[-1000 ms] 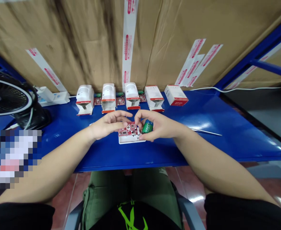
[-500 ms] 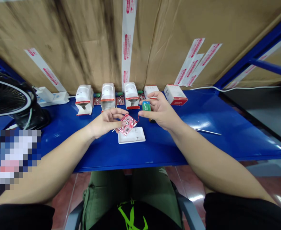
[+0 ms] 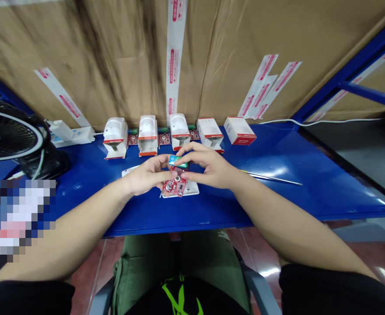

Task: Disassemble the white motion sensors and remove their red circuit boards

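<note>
Between my hands is a red circuit board (image 3: 176, 187) with a round part on its face. My left hand (image 3: 149, 175) pinches its left side, thumb on top. A blue-green 9V battery (image 3: 178, 162) sits against the board's far edge, and the fingers of my right hand (image 3: 208, 166) close on it while the thumb rests by the board's right edge. Under the board lies a white plastic cover (image 3: 191, 189) on the blue table (image 3: 153, 214). Another white piece (image 3: 128, 170) shows partly behind my left wrist.
Several open boxes, some holding white motion sensors (image 3: 115, 128), stand along the back with red boards (image 3: 164, 139) between them. A closed box (image 3: 240, 131) is at their right. A screwdriver (image 3: 271, 178) lies to the right. A black fan (image 3: 18, 135) and power strip (image 3: 76, 134) are at left.
My right hand has moved left and down, bringing the battery to the board's far edge. The board has turned and shifted slightly toward me. The open box behind my right hand is now more visible.
</note>
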`<state>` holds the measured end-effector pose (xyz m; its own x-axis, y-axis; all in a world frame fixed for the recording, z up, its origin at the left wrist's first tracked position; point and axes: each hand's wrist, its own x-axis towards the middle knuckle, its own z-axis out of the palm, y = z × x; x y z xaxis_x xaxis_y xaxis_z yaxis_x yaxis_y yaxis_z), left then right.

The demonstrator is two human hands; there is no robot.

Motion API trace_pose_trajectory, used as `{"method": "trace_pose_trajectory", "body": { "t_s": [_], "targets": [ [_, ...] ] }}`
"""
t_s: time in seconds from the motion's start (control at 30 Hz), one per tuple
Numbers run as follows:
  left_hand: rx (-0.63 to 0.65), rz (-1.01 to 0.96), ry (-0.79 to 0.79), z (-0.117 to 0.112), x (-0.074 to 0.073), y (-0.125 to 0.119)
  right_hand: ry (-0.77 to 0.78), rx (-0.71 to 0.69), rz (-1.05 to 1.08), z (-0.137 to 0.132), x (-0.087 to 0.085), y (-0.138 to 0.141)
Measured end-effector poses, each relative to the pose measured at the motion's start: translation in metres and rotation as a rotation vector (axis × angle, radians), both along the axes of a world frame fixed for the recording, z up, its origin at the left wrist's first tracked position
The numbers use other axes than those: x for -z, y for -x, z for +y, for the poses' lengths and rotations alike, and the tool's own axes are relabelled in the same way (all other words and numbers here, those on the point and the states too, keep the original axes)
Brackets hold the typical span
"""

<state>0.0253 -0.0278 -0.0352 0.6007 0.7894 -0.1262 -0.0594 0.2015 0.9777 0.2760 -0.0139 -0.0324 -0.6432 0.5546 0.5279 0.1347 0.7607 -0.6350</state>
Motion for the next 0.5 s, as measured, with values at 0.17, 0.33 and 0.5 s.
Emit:
{"method": "trace_pose_trajectory", "body": {
  "t_s": [0.17,0.33,0.5],
  "targets": [
    [-0.098,-0.027,0.019,-0.001,0.000,-0.006,-0.054,0.045,-0.074,-0.009,0.003,0.006],
    [-0.234,0.015,-0.053,-0.006,0.002,-0.012,-0.106,0.109,-0.134,-0.025,0.009,0.021],
    [-0.254,0.022,-0.085,-0.010,0.002,-0.015,-0.130,0.119,-0.125,-0.034,0.009,0.029]
  ]
}}
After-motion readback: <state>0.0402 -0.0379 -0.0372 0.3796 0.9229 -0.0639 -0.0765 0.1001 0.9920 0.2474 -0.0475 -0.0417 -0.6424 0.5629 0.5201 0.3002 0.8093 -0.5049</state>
